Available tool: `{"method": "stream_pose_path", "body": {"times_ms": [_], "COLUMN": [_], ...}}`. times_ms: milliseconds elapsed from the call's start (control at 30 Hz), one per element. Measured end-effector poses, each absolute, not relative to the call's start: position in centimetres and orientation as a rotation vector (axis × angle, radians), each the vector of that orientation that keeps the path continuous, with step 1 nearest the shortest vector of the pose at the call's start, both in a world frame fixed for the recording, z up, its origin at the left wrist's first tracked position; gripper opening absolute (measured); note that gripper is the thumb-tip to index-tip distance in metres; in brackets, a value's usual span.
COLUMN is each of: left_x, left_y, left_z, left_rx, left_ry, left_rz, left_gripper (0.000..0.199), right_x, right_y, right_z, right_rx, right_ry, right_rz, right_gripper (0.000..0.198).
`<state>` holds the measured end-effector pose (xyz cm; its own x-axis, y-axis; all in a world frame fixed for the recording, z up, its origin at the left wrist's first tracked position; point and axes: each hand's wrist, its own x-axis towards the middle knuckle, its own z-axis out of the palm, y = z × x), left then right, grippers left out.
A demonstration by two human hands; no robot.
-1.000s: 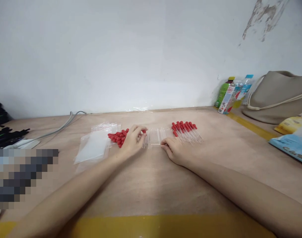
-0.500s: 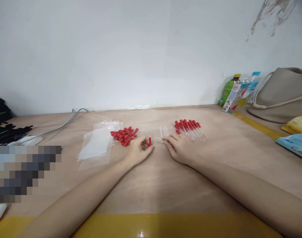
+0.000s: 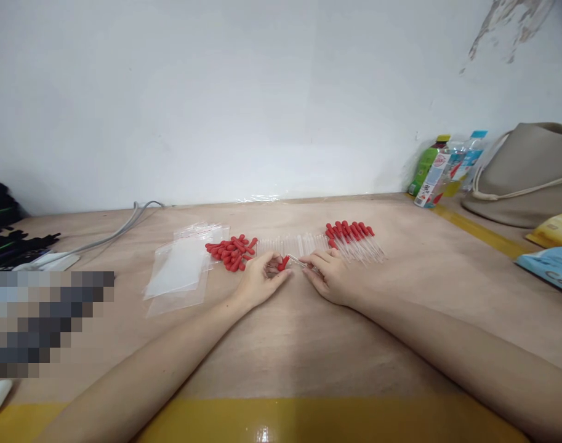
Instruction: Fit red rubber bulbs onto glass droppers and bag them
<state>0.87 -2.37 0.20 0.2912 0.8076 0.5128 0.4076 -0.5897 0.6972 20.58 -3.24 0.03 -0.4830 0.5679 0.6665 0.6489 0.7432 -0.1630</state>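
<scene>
Between the thumb and fingers of my left hand (image 3: 263, 275) is a red rubber dropper bulb (image 3: 284, 263), tilted toward the right. My right hand (image 3: 327, 274) pinches a clear glass dropper tube (image 3: 296, 261), its end close to the bulb's mouth; whether they touch I cannot tell. Behind both hands lies a row of bare glass tubes (image 3: 290, 245). A pile of loose red bulbs (image 3: 232, 251) is just beyond my left hand. Past my right hand, several droppers with red bulbs fitted (image 3: 349, 232) lie side by side.
Clear plastic bags (image 3: 179, 271) are stacked to the left, near a grey cable (image 3: 119, 232). Bottles (image 3: 431, 175), a grey drawstring bag (image 3: 525, 175) and blue and yellow packets (image 3: 551, 271) stand or lie at the right. Yellow tape (image 3: 262, 421) runs along the table's front edge.
The bulb in my left hand has tipped from upright toward the right. The tube in my right hand is now angled up to it, and the hands are slightly closer together.
</scene>
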Motion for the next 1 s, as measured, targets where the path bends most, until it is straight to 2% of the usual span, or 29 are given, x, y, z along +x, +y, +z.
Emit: {"method": "stream_pose_path", "body": {"times_ms": [267,500,1000], "left_x": [0.7,0.0,0.2], "left_y": [-2.0,-1.9,-3.0], "left_z": [0.0,-0.4,0.4], "left_rx": [2.073,2.226,2.596], "left_ry": [1.099,1.063,1.013], "left_rz": [1.306,1.288,0.995], "left_gripper": [0.021,0.016,0.019], "right_x": [20.7,21.2,21.5], "right_y": [-2.9,-2.9,-3.3], "right_z": [-0.2,0.5,1.3], "right_rx": [-0.811,-0.868,-0.844], "right_ry": [-2.205,-2.263,-2.395], "right_rz": [-0.032,0.084,-0.199], "right_gripper": [0.017,0.020,0.027]}}
